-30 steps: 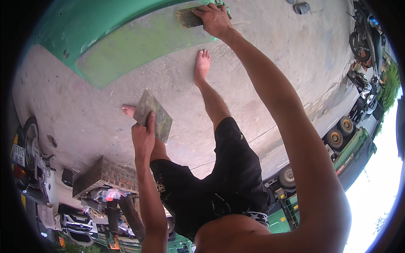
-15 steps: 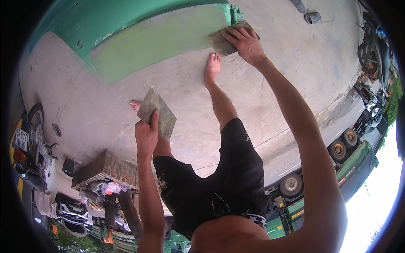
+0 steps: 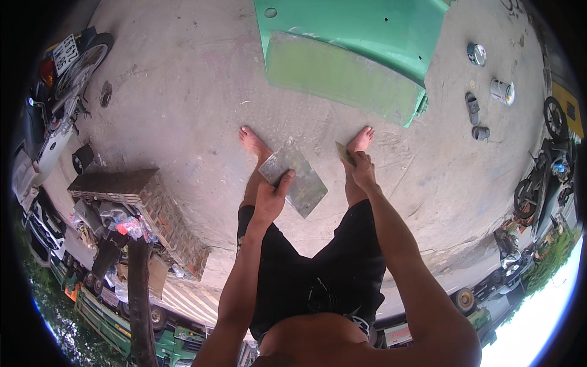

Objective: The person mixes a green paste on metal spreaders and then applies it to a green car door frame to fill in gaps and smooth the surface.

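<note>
My left hand [image 3: 268, 200] grips a flat rectangular metal plate [image 3: 306, 191] with worn grey-green smears, thumb pressed on its upper face. Close to my right shin, my right hand [image 3: 365, 172] is closed round a thin putty spreader [image 3: 344, 153], seen nearly edge-on and tilted. The two tools are a short gap apart, above the concrete. Beyond my feet lies a large green painted panel [image 3: 361, 24]. Along its near side runs a dull, paler green patch [image 3: 336, 70] that looks coated with filler. Neither tool touches the panel.
To the right stand two open tins, a near one [image 3: 501, 91] and a far one [image 3: 476, 54], beside grey sandals [image 3: 472, 108]. A low brick box [image 3: 174, 226] full of scrap is at my left. Motorbikes [image 3: 67, 98] are parked along both sides.
My right hand has drawn back from the panel's right end, its spreader turning from flat to edge-on. The view has swung, so the panel now appears farther right. My left hand still holds its plate.
</note>
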